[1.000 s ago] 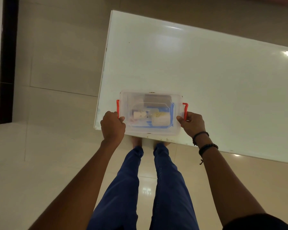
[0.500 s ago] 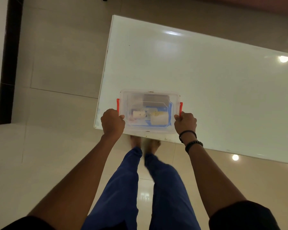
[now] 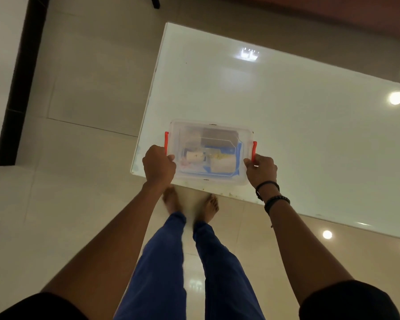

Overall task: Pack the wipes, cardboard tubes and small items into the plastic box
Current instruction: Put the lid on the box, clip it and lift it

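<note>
A clear plastic box (image 3: 209, 130) with a lid on and orange side latches (image 3: 254, 150) sits at the near left corner of the white table (image 3: 286, 125). Through the lid I see a blue wipes pack (image 3: 239, 148), a cardboard tube (image 3: 194, 156) and small pale items, all blurred. My left hand (image 3: 158, 166) grips the box's near left corner below the left latch. My right hand (image 3: 261, 169) holds the near right corner, fingers at the foot of the right latch.
The table's near edge (image 3: 217, 189) runs just behind the box, with its left edge (image 3: 148, 107) close by. Glossy floor tiles (image 3: 79, 88) lie to the left and below. My legs in blue trousers (image 3: 171, 262) and bare feet stand in front of the table.
The right latch went from sticking out to lying flat against the box. My right hand shifted inward onto that corner. My feet stepped back a little; the view tilted.
</note>
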